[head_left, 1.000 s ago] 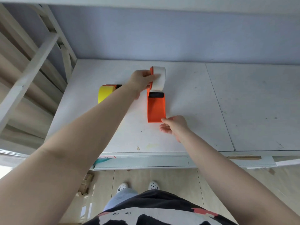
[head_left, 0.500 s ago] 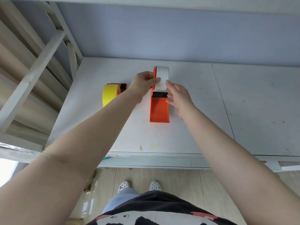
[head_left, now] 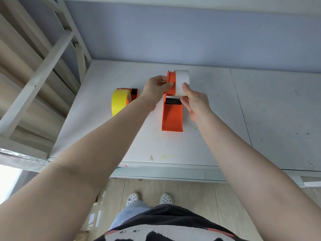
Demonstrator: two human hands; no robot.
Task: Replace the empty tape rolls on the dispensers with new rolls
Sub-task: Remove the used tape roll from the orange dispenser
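Standing on the white table, the orange tape dispenser carries a white tape roll at its far end, its handle pointing back toward the person. The left hand grips the dispenser's orange side plate from the left, thumb lying across the plate's edge and fingers curled behind it. The right hand comes in from the right — its thumb presses on the roll's near face, while the other fingers pinch the loose white end of the tape just above the black roller. Both hands are closed on what they hold.

Left of this dispenser, near but apart, a second orange dispenser lies with a yellow tape roll mounted on it; neither hand touches it. The table butts against a pale lilac wall, and a white metal frame rises at the left. Below the table edge, the person's white perforated clogs show on a light wood-look floor — along with a dark patterned shirt at the bottom of the view.
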